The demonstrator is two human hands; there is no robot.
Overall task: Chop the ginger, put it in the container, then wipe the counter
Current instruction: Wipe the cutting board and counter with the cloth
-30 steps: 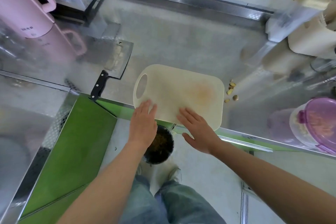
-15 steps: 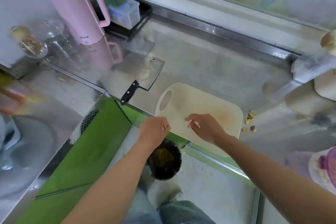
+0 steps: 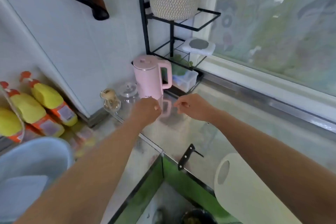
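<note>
Kettle (image 3: 149,78) print unreadable; left hand (image 3: 145,110), right hand (image 3: 195,106) curled, seemingly empty

Steel counter (image 3: 245,100): cutting board (image 3: 236,196), knife (image 3: 185,158), pink kettle (image 3: 151,78).

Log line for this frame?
left hand: curled, empty | right hand: curled, empty | cutting board: overhangs counter edge | cleaver: on counter

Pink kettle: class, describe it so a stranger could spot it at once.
Find the black wire rack in the corner by the window. At its foot stands the kettle. Unlike the clear glass jars to its left, it is opaque pink.
</note>
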